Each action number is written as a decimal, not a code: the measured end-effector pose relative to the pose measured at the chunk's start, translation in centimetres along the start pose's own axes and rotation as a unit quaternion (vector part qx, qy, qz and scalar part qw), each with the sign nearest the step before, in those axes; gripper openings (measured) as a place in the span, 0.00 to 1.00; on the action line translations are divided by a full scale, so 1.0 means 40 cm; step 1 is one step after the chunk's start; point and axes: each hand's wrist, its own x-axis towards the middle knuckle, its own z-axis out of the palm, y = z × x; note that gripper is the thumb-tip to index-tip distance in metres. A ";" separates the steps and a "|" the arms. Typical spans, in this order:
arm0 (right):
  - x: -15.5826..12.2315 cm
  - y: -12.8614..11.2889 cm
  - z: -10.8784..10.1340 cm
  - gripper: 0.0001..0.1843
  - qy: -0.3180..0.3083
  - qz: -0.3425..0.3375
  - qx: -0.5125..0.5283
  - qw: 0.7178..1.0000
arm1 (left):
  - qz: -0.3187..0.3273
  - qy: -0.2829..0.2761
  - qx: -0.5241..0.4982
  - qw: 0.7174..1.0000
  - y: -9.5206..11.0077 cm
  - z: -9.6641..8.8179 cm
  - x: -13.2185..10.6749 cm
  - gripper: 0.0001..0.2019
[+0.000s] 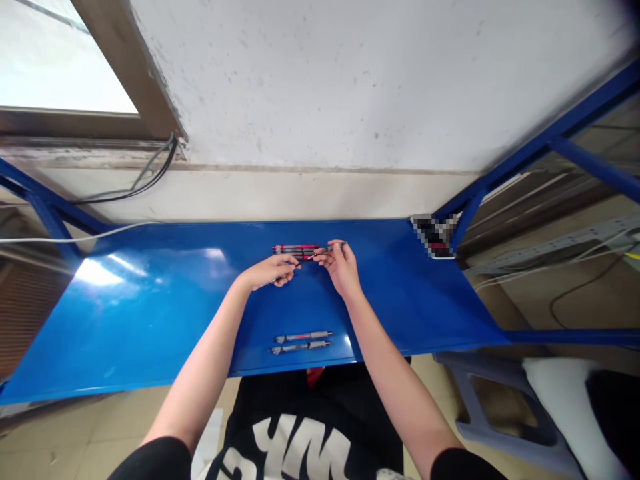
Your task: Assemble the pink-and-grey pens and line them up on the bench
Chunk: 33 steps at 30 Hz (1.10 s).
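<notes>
My left hand is closed on a slim dark pen part that sticks out on both sides of the fingers. Facing it, my right hand pinches another thin dark pen part, whose narrow end points towards the left hand. A small gap seems to lie between the two parts; the fingers hide much of both. Just behind the hands, several red-and-grey pens lie side by side, partly covered by the fingers. Near the front edge rest two grey pens, an upper one and a lower one, roughly parallel.
The blue tabletop meets a white wall at the back. A pixelated object lies at the far right corner by the blue frame. A white cable crosses the left corner. A grey stool stands lower right.
</notes>
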 end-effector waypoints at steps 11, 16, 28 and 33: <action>-0.005 -0.001 0.004 0.22 -0.010 0.004 0.010 1.000 | 0.005 0.012 -0.012 1.000 0.000 0.001 -0.002 0.14; -0.006 -0.002 0.006 0.22 0.003 -0.002 -0.007 1.000 | 0.008 0.015 -0.009 1.000 0.008 0.006 -0.006 0.13; -0.004 0.000 0.005 0.21 -0.008 -0.014 0.003 1.000 | 0.014 -0.015 0.010 1.000 0.033 0.011 -0.023 0.15; -0.005 -0.001 0.006 0.21 -0.005 -0.013 0.000 1.000 | 0.020 -0.023 0.024 0.999 0.035 0.009 -0.024 0.15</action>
